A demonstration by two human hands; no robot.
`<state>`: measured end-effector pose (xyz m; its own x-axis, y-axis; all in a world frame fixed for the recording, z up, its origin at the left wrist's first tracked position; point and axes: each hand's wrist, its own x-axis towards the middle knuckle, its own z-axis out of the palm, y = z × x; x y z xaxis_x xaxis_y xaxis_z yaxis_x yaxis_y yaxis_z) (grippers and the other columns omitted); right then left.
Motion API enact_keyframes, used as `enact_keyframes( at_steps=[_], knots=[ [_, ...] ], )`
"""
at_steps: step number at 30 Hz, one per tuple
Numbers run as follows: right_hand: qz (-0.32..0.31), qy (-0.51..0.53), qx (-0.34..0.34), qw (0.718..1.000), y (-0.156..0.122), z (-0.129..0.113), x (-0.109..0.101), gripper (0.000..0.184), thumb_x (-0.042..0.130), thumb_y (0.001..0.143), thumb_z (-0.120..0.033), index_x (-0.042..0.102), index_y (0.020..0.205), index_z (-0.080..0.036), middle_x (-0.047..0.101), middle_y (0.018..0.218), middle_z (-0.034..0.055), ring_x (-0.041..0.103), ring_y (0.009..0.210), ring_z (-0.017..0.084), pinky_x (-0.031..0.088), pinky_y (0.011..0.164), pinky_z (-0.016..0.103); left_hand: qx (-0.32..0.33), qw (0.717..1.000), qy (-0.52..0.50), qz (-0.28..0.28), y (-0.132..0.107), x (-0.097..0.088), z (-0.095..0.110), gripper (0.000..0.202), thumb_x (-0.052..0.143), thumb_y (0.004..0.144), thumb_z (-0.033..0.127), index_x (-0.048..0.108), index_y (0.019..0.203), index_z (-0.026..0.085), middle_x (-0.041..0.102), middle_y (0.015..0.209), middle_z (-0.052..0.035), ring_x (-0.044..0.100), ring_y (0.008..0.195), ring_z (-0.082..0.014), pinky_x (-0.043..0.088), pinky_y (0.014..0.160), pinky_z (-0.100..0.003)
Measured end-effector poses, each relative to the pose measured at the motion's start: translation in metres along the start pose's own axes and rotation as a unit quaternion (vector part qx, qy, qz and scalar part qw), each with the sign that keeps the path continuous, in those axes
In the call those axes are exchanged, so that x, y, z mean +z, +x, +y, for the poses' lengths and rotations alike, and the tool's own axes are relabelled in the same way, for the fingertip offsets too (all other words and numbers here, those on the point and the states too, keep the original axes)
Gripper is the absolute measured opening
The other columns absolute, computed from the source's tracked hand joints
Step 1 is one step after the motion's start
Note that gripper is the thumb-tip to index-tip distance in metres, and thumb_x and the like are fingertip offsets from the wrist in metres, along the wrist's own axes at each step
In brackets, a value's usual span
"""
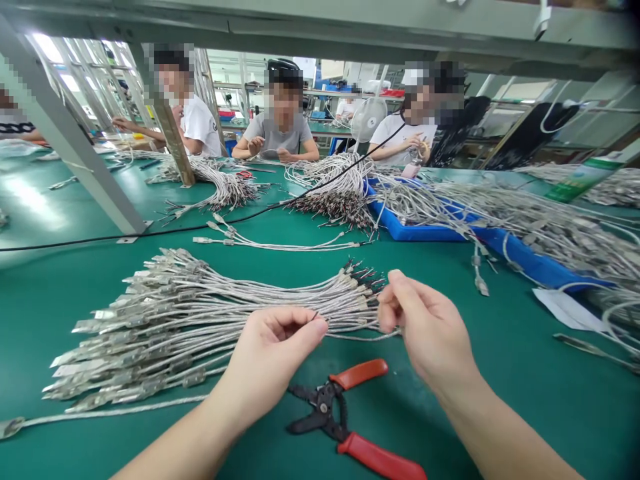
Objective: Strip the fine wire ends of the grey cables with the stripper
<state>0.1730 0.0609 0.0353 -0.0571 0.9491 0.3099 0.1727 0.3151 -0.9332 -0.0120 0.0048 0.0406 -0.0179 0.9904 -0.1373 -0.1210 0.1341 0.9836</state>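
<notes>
- the left hand [270, 357] is seen half closed, with the finger and thumb pinched close together over the wires. whether a wire is held by it cannot be told.
- the right hand [425, 327] is seen closed in a pinch, and a thin pale wire [363, 337] is held by its fingers.
- a big bunch of silver braided wires [200, 327] is laid flat on the green bench [65, 313], just under the left hand and reaching to the right hand. flat metal ends are fanned out on the left side of the bunch, and dark tips are gathered on its right side.
- a wire stripper [325, 413] with red handles is placed on the bench, just below the hands. it is not touched by either hand.
- a small group of wires [280, 243] is laid just past the big bunch.
- more bunches of wires [335, 193] are piled further off, near a blue tray [415, 230].
- a black cord [150, 233] is stretched across the bench.
- a flat metal tool [595, 353] and a white sheet of paper [565, 310] are seen on the right side.
- three co-workers [280, 127] are seated across the bench, and a white fan [367, 120] is seen behind them.
</notes>
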Motion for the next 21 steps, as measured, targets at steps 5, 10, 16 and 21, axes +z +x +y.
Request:
enact_keyframes(
  at_steps=[5, 10, 16, 21],
  knots=[
    [-0.151, -0.017, -0.029, 0.988, -0.011, -0.007, 0.005, 0.011, 0.06, 0.089, -0.025, 0.065, 0.097, -0.019, 0.067, 0.079, 0.0039, 0.064, 0.069, 0.018, 0.055, 0.063, 0.027, -0.048, 0.997, -0.014, -0.052, 0.0, -0.004, -0.004, 0.034, 0.069, 0.079, 0.043, 0.061, 0.064, 0.014, 0.041, 0.051, 0.0046, 0.029, 0.047, -0.0067, 0.018, 0.045, -0.02],
    [-0.219, -0.039, -0.06, 0.973, -0.027, -0.011, 0.011, 0.016, 0.057, 0.09, -0.016, 0.066, 0.101, -0.022, 0.069, 0.092, 0.0043, 0.067, 0.08, 0.02, 0.057, 0.072, 0.028, -0.055, 0.995, -0.021, -0.079, 0.0, -0.005, -0.007, 0.035, 0.07, 0.078, 0.043, 0.059, 0.063, 0.014, 0.039, 0.052, 0.0048, 0.027, 0.047, -0.0067, 0.017, 0.045, -0.021],
    [-0.23, -0.059, -0.081, 0.968, -0.025, -0.012, 0.009, 0.017, 0.054, 0.09, -0.012, 0.066, 0.095, -0.022, 0.069, 0.08, 0.0004, 0.066, 0.069, 0.016, 0.053, 0.061, 0.023, -0.07, 0.993, -0.023, -0.095, 0.001, -0.004, -0.008, 0.031, 0.07, 0.079, 0.04, 0.061, 0.066, 0.013, 0.043, 0.056, 0.0034, 0.028, 0.049, -0.0065, 0.017, 0.045, -0.021],
    [-0.203, -0.117, -0.127, 0.964, -0.025, -0.014, 0.011, 0.018, 0.051, 0.086, -0.011, 0.065, 0.087, -0.022, 0.068, 0.074, 0.0002, 0.064, 0.061, 0.016, 0.051, 0.053, 0.023, -0.086, 0.989, -0.039, -0.11, 0.0, -0.003, -0.009, 0.031, 0.07, 0.08, 0.038, 0.06, 0.066, 0.013, 0.041, 0.055, 0.0044, 0.026, 0.048, -0.006, 0.015, 0.044, -0.021]
  ],
)
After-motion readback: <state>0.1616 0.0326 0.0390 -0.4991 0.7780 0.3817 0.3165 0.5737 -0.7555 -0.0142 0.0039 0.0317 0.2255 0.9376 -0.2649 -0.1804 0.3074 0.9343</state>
